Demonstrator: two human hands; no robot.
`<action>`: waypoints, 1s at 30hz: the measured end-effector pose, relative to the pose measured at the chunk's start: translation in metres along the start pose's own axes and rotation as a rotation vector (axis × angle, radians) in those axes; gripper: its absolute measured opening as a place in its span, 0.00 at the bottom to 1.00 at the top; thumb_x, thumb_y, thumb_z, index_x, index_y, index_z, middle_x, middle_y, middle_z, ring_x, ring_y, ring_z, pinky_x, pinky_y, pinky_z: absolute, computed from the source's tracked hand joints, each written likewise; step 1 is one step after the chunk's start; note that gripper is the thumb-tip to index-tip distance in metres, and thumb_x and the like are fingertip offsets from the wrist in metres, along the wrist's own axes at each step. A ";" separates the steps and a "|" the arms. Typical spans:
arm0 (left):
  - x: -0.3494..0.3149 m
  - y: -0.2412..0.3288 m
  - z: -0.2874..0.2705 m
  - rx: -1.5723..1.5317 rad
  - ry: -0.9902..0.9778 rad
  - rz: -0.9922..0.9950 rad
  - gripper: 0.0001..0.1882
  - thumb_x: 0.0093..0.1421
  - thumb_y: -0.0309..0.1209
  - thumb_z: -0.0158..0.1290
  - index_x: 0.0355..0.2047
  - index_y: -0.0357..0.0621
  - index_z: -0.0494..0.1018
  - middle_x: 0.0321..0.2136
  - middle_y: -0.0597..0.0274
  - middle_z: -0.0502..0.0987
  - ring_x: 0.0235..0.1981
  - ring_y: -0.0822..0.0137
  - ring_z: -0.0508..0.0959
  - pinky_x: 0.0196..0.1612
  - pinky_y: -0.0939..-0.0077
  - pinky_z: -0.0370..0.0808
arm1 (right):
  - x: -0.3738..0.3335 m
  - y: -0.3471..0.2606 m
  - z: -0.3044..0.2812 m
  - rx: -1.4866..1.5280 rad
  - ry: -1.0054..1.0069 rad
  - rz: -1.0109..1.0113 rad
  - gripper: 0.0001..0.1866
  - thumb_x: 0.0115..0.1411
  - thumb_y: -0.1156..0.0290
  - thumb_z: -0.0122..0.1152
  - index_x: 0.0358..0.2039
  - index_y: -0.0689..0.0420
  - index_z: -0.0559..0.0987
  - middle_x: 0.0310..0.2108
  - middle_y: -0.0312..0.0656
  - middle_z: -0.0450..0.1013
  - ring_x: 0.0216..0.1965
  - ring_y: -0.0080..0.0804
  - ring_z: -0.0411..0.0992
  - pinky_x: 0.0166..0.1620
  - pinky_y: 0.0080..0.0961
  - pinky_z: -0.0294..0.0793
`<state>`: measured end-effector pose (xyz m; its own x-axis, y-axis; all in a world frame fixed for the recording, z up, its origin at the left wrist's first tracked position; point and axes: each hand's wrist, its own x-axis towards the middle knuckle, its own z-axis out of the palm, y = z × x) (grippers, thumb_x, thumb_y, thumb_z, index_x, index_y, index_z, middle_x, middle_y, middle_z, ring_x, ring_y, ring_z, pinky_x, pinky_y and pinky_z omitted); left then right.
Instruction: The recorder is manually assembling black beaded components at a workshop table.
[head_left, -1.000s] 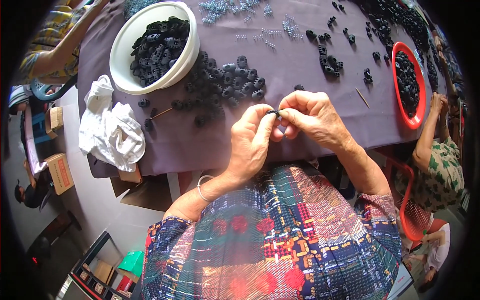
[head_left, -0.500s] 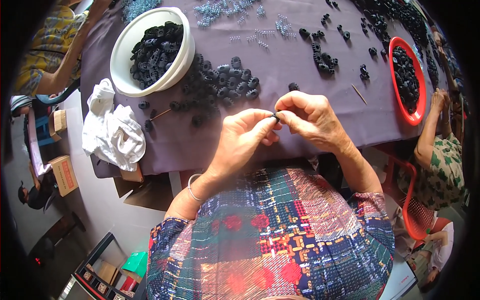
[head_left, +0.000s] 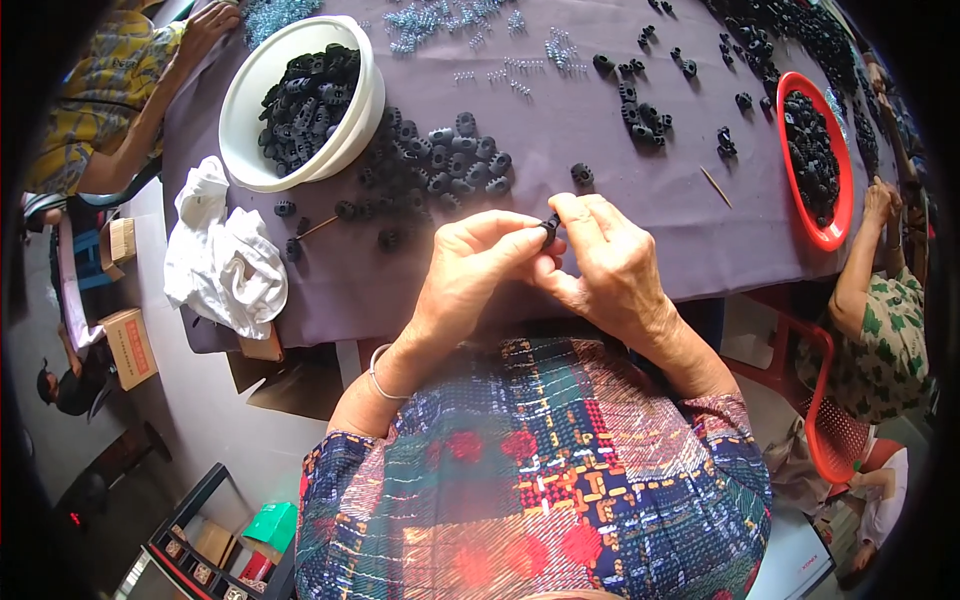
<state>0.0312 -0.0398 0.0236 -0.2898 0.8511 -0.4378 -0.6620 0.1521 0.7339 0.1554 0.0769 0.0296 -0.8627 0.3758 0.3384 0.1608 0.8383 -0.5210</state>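
Observation:
My left hand (head_left: 475,268) pinches a small black plastic cord lock (head_left: 550,232) between thumb and fingertips, just over the table's near edge. My right hand (head_left: 605,255) closes on the same piece from the other side, with its index finger against the top. Fingers cover most of the piece. Beyond them a single black cord lock body (head_left: 582,174) lies on the cloth. To the left spreads a loose pile of black cord lock bodies (head_left: 460,165). Small metal springs (head_left: 515,70) are scattered farther off, and smaller black pieces (head_left: 640,115) lie to the right.
A white tub (head_left: 372,120) of black parts stands far left, near a crumpled white cloth (head_left: 225,260). Thin wooden sticks (head_left: 716,187) lie on the purple tablecloth (head_left: 640,220). A red basket (head_left: 843,190) of black pieces sits at right. Co-workers' arms (head_left: 860,245) rest at both sides.
My right hand has turned and shifted slightly left, its index finger now over the top of the cord lock. My left hand keeps its pinch.

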 end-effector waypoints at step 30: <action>0.002 0.000 -0.003 0.214 0.044 0.024 0.06 0.57 0.25 0.57 0.33 0.34 0.77 0.25 0.62 0.79 0.27 0.77 0.77 0.32 0.84 0.75 | -0.001 0.020 0.021 0.089 0.143 -0.142 0.16 0.42 0.65 0.67 0.24 0.60 0.70 0.18 0.39 0.64 0.19 0.36 0.66 0.22 0.30 0.68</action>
<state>0.0288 -0.0394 0.0212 -0.3369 0.8335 -0.4379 -0.4942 0.2394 0.8357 0.1494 0.0857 0.0026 -0.7960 0.3136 0.5177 -0.0063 0.8510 -0.5252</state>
